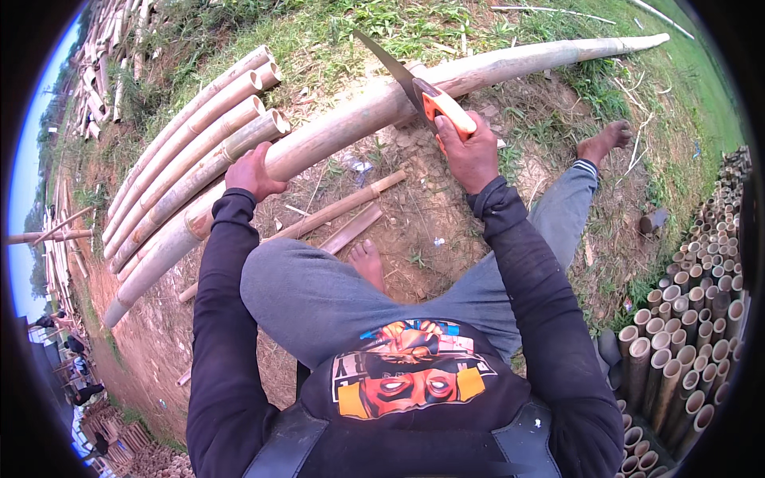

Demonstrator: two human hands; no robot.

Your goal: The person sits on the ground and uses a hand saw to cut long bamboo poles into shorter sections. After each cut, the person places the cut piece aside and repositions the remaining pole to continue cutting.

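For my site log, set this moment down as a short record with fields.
Left grip: on the pole
Right grip: closed around the saw handle
Saw: orange handle, blade across the pole
Cut depth: can't tell
Left side: shorter poles, side by side
Lower right: many tubes, open ends up
Ground: bare soil and grass

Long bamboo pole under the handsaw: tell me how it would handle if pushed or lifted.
The long bamboo pole would probably roll if pushed, its sides being rounded, though the left hand rests on it. Lifted by one end, it may feel unwieldy, being so long. Its thick, woody stem suggests stiffness.
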